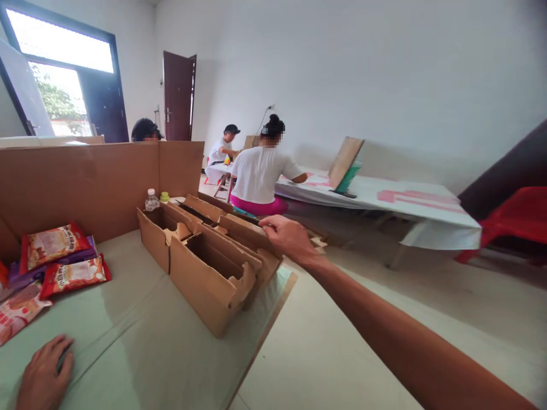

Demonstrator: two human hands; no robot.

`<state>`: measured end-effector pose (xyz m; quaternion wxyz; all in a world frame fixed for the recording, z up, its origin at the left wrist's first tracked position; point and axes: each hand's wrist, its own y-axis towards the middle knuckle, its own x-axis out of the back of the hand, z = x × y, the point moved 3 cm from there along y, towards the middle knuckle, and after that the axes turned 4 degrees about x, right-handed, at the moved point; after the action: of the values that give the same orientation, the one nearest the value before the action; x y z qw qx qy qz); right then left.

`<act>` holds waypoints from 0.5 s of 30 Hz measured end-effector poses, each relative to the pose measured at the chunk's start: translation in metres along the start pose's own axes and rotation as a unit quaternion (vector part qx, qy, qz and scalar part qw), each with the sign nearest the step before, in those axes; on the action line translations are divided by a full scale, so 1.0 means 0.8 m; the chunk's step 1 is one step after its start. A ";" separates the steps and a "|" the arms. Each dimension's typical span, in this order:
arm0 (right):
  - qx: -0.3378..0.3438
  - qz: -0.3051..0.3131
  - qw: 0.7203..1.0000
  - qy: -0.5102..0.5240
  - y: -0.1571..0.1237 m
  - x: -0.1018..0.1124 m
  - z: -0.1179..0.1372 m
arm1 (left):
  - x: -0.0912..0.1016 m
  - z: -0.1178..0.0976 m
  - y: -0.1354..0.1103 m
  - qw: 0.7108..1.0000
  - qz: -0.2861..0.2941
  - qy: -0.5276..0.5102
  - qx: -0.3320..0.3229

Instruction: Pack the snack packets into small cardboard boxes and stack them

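Note:
My left hand [46, 373] rests low on the green-covered table, its fingers loosely bent and the thumb apart, with nothing visible in it. Nearest to it are red, purple and pink snack packets [77, 275], lying in a loose pile. My right hand [288, 236] reaches out to the far right side of a group of open cardboard boxes [205, 279]. Thumb and forefinger are pinched together over the rear box's edge. What they hold, if anything, is too small to make out. The front boxes have torn, cut-down walls.
A cardboard screen [102, 188] stands along the table's back. Before it are a clear bottle [151, 200] and a green cap [164, 197]. The table edge [260, 341] runs down on the right. Other people [260, 171] sit beyond, by a white-covered table [419, 199] and a red chair [513, 216].

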<state>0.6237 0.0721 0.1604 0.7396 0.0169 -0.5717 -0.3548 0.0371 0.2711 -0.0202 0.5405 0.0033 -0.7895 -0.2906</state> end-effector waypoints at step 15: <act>-0.025 0.109 0.992 0.052 0.037 -0.015 -0.053 | -0.064 -0.123 -0.003 0.990 0.068 -0.056 -0.111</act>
<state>0.6739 0.0842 0.1486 0.8026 -0.0458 -0.5219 -0.2851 0.1420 0.2407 -0.0405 0.5113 -0.1266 -0.7798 -0.3382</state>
